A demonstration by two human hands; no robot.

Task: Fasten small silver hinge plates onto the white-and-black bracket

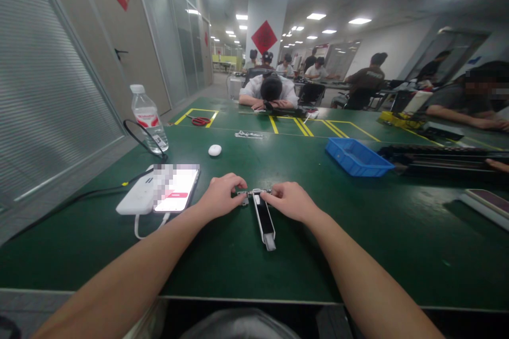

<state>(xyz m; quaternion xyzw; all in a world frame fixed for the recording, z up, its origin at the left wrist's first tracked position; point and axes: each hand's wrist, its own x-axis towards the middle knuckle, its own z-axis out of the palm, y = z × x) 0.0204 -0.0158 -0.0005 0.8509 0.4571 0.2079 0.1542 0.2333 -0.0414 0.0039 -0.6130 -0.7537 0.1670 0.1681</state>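
Note:
A slim, long device (264,217) with a white frame and a black face lies on the green table, its pale tab end pointing toward me. My right hand (292,199) grips its far end, the thumb on the black face and the other fingers curled at the side. On the other side, my left hand (222,197) is closed, thumb and fingers pinching at a small grey metal part (244,199) beside the device's far end. The fingertips partly cover where part and device meet, so I cannot tell whether they are joined.
To the left are a phone (178,190), a white power bank (135,196) with cables and a water bottle (149,119). Farther off lie a white earbud case (214,150), red scissors (199,121) and a blue tray (358,158). A person (268,90) leans on the far edge.

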